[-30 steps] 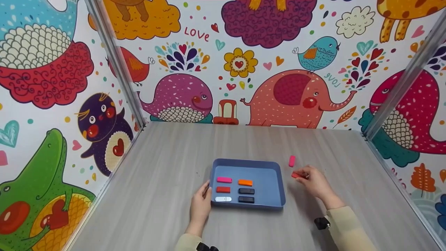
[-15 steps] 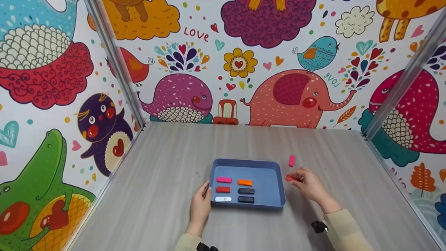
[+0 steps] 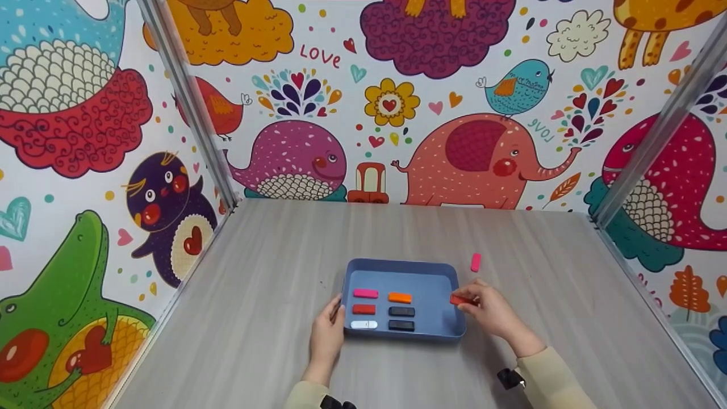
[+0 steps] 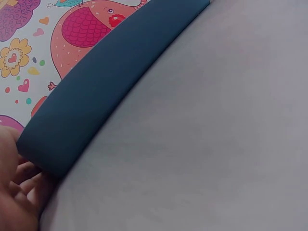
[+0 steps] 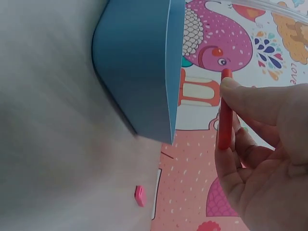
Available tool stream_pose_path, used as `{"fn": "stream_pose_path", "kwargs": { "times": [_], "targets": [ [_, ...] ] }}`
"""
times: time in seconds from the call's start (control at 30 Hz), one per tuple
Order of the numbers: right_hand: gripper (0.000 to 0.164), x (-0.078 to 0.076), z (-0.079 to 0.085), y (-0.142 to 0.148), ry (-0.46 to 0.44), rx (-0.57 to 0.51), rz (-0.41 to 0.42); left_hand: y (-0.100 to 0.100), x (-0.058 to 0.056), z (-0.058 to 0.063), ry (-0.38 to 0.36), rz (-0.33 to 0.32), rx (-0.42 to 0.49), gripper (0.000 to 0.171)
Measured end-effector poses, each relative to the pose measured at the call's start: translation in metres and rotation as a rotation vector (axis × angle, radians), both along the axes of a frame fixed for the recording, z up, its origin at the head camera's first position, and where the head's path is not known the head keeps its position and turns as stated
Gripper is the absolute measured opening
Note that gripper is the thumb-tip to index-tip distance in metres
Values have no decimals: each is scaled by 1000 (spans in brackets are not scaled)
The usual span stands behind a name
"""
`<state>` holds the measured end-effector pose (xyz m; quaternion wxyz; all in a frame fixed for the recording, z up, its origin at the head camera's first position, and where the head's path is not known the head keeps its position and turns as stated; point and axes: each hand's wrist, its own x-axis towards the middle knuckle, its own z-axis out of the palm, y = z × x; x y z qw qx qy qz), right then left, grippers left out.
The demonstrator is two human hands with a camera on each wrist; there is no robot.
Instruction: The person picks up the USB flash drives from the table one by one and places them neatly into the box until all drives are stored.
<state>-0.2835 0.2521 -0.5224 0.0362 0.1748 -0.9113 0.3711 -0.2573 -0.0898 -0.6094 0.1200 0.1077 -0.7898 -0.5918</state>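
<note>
My right hand [image 3: 497, 312] pinches a small red USB stick [image 3: 463, 299] between thumb and fingers. In the head view the stick overlaps the right rim of the blue tray [image 3: 437, 264]; the right wrist view shows it upright, raised above the rim level. My left hand [image 3: 328, 335] grips the tray's left side near the front corner, fingers at the outer wall [image 4: 86, 106]. Inside the tray lie a pink stick [image 3: 366, 293], a red stick [image 3: 364, 309] and a white stick [image 3: 364, 324] in one column. Beside them are an orange stick [image 3: 400, 297] and two black sticks [image 3: 401, 325].
A pink stick [image 3: 476, 262] lies on the grey wood-grain table [image 3: 272, 272], just behind the right hand. Printed walls with cartoon animals and metal corner posts [image 3: 187, 102] enclose the table at the back and sides.
My right hand has moved left and a little toward the front with the red USB stick, from beside the tray to its right rim. The left hand and tray stay in place.
</note>
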Motion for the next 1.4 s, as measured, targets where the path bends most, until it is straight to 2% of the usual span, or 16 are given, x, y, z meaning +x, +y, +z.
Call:
{"fn": "stream_pose_path", "kwargs": {
  "times": [0.23,0.43,0.7,0.97,1.4],
  "targets": [
    [20,6,-1,-13,-63,12,-18,0,-1,0,2,-8,-6,38],
    [20,9,-5,-22,-77,32,-28,-1,0,0,7,-11,-9,38],
    [21,8,-12,-26,-42,13,56,-1,-1,-2,23,-11,-8,38],
    [19,8,-17,-32,-73,30,62,-1,-1,-1,9,-3,-10,38],
    [16,7,-26,-41,-56,78,103,-1,-1,-1,-7,-1,-10,39]
  ]
}}
